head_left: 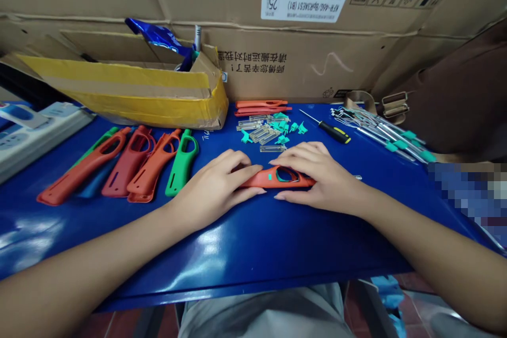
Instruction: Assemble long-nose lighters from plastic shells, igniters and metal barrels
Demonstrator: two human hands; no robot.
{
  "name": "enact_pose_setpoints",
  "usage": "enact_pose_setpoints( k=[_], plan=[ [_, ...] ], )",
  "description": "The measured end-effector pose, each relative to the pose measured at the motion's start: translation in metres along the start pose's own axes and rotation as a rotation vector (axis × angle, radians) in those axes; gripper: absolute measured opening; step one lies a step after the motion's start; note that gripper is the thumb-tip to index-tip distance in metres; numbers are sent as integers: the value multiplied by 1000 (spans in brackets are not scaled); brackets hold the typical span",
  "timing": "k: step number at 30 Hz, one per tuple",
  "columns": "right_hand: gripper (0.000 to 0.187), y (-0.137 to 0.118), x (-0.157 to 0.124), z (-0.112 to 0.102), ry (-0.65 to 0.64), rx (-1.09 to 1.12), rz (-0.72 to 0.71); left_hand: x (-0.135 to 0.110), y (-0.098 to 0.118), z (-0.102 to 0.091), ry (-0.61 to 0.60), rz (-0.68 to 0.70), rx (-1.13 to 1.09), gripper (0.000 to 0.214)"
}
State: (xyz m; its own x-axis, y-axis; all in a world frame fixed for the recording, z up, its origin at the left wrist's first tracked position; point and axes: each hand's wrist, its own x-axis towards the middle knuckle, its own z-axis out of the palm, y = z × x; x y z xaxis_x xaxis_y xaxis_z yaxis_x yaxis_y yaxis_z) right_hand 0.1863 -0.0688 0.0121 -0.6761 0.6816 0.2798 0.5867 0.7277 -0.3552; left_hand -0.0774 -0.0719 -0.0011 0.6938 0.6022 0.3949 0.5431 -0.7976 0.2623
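Observation:
An orange plastic handle shell [273, 178] with a small teal button lies flat on the blue table [245, 243]. My left hand [216, 185] presses its left end, fingers curved over it. My right hand [317, 171] covers its right end, fingers bent down on the shell. Just behind lie small teal clips and clear plastic pieces [269, 132]. A yellow-and-black screwdriver [328, 128] rests to the right of them.
Several orange, red and green handle shells [127, 161] lie at the left. Orange shell halves [261, 107] sit at the back. A bundle of metal rods with teal tips [384, 134] lies at the right. A taped cardboard box [130, 90] and big cartons stand behind.

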Motion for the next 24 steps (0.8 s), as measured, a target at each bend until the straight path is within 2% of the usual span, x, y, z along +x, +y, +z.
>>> enact_pose_setpoints(
  k=[7, 13, 17, 24],
  plan=[
    [35, 5, 1, 2, 11, 41, 42, -3, -6, -1, 74, 11, -53, 38],
    [37, 7, 0, 6, -33, 31, 141, -6, -11, -11, 14, 1, -75, 35],
    [36, 3, 0, 7, -37, -25, 142, -6, -11, -14, -24, 9, -80, 30],
    [39, 1, 5, 6, -83, 7, 173, -5, -11, -16, -84, -22, -84, 27]
  ],
)
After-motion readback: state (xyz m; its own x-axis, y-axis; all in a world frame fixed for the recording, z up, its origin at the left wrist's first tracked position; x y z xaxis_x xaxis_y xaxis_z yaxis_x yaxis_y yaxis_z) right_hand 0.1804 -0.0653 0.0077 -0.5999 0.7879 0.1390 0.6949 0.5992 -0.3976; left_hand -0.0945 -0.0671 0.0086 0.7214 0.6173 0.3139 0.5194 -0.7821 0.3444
